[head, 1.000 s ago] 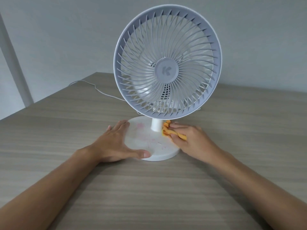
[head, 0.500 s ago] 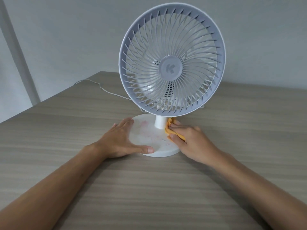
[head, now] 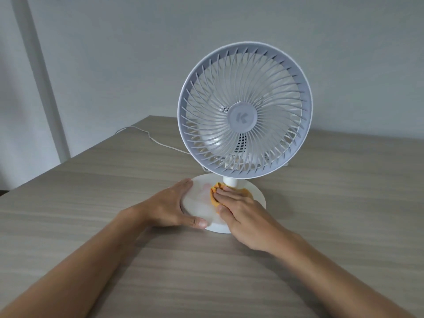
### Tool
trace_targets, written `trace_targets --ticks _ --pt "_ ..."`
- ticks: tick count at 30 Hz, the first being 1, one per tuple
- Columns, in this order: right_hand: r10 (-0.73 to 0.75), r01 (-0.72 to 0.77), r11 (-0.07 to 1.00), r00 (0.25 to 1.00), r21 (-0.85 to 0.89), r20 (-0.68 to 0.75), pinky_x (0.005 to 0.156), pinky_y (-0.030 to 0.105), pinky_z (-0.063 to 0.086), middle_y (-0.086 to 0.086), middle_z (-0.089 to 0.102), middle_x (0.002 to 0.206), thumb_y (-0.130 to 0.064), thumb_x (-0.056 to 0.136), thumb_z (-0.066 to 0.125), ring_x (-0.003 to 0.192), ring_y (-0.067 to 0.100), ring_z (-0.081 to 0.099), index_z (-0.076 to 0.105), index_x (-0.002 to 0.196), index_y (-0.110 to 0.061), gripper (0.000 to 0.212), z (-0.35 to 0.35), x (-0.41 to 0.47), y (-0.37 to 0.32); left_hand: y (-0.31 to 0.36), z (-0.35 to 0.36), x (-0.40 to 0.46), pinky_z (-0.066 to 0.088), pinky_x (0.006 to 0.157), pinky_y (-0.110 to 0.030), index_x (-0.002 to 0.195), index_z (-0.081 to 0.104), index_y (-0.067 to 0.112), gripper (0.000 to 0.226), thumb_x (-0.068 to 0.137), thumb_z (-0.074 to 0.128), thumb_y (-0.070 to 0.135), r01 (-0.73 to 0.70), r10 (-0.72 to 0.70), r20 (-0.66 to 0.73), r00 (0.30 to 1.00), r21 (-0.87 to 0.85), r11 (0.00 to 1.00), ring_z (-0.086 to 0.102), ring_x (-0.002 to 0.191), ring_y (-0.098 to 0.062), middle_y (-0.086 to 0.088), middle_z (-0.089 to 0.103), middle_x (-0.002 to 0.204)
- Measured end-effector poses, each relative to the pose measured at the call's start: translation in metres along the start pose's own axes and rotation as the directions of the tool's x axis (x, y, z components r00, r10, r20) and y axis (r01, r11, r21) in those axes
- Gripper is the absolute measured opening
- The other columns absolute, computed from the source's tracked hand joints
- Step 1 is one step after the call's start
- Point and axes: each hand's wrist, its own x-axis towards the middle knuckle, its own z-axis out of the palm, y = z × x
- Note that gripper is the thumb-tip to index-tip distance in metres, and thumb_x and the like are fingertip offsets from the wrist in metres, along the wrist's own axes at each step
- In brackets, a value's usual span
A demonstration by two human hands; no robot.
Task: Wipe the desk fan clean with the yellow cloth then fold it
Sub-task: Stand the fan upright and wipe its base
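A white desk fan (head: 243,118) stands upright on the wooden table, its round grille facing me on a short stem above a flat round base (head: 199,208). My left hand (head: 169,205) grips the base's left rim, thumb along the front edge. My right hand (head: 243,214) lies flat on top of the base in front of the stem, pressing the bunched yellow cloth (head: 215,191) against it. Most of the cloth is hidden under my fingers. A faint pinkish smear shows on the base left of the cloth.
The fan's thin white cord (head: 156,141) trails from behind the fan to the table's far left edge. The wooden table (head: 321,226) stretches wide on all sides. A grey wall rises behind, with a pale vertical strip (head: 39,65) at the left.
My right hand has slid the cloth from the base's right side, beside the stem, leftward across the front of the stem. My left hand kept its hold on the rim. The view shifted left.
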Motion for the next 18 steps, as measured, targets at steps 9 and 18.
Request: trace_targets --ticks 9,18 --pt "-0.073 0.066 0.991 0.996 0.119 0.050 0.122 0.023 0.016 -0.014 0.036 0.155 -0.029 0.101 0.044 0.145 -0.006 0.019 0.046 0.144 -0.027 0.043 0.001 -0.007 0.010 0.000 0.002 -0.001 0.033 0.091 -0.011 0.145 0.023 0.027 0.106 0.061 0.085 0.049 -0.023 0.021 -0.021 1.000 -0.094 0.995 0.043 0.119 -0.001 0.023 0.039 0.129" --pt "0.020 -0.018 0.994 1.000 0.111 -0.021 0.120 0.028 0.025 -0.011 0.049 0.146 -0.029 0.095 0.048 0.140 -0.007 0.031 0.057 0.136 -0.021 0.043 -0.017 -0.021 0.042 -0.001 0.002 0.001 0.032 0.089 -0.008 0.142 0.027 0.027 0.101 0.062 0.086 0.044 -0.033 0.030 -0.028 0.999 -0.117 0.993 0.043 0.117 -0.002 0.020 0.041 0.128"
